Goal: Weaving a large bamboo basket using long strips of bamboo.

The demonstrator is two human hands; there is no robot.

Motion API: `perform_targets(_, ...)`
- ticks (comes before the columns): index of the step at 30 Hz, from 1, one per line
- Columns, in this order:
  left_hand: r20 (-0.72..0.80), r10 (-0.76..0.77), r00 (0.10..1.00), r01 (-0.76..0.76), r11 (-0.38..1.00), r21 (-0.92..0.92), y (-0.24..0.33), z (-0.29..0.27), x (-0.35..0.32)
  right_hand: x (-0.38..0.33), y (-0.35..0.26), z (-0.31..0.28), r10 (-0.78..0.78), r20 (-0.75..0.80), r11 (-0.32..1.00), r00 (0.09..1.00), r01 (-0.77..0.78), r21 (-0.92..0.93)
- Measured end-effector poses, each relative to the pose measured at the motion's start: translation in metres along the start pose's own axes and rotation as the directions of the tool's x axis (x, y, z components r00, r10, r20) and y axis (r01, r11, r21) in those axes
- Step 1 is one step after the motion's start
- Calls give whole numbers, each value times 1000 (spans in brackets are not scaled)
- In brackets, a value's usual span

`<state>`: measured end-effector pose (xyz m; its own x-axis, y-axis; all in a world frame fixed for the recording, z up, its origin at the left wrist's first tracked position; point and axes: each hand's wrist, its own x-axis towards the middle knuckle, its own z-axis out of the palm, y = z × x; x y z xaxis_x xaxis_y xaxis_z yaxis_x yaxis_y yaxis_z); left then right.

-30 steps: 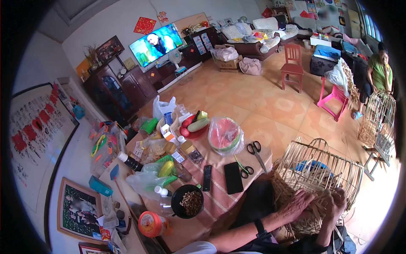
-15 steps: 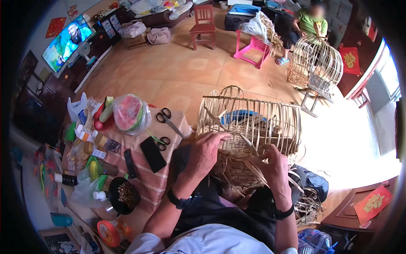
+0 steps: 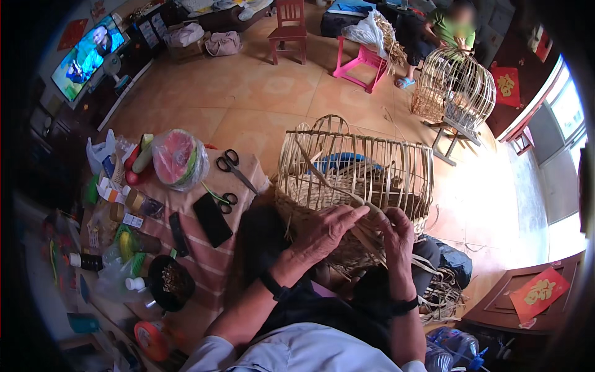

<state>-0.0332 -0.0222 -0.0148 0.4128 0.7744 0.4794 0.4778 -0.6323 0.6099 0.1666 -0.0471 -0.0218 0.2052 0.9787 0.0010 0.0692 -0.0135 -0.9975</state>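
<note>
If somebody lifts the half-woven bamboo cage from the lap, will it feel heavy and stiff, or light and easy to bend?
The bamboo cage is probably light for its size, since it is thin slats with open gaps. The upright slats look springy and might flex if squeezed. The woven base under the left hand and right hand seems firmer, but loose strips hang out and could snag.

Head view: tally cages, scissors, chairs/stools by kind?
Bamboo cages: 2 (one under the hands, one across the room)
Scissors: 2 (black, green-handled)
Chairs/stools: 2 (red chair, pink stool)
Total: 6
</note>
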Motion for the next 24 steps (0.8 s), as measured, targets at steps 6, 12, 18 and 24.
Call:
perform_targets(6, 36, 24, 999, -30, 986, 162, 0, 7, -6, 8, -52, 9, -136, 174, 710, 975, 219, -670)
perform_targets(12, 67, -42, 997, 28, 981, 194, 12, 3, -2, 29, -43, -10, -208, 110, 635, 972, 219, -741)
perform_targets(18, 68, -51, 996, 47, 997, 61, 4, 11, 4, -15, 2, -53, 156, 45, 949, 987, -162, 270)
perform_targets(24, 94, -135, 986, 147, 979, -139, -2, 14, 9, -29, -7, -12, 136, 144, 986, 980, -120, -116)
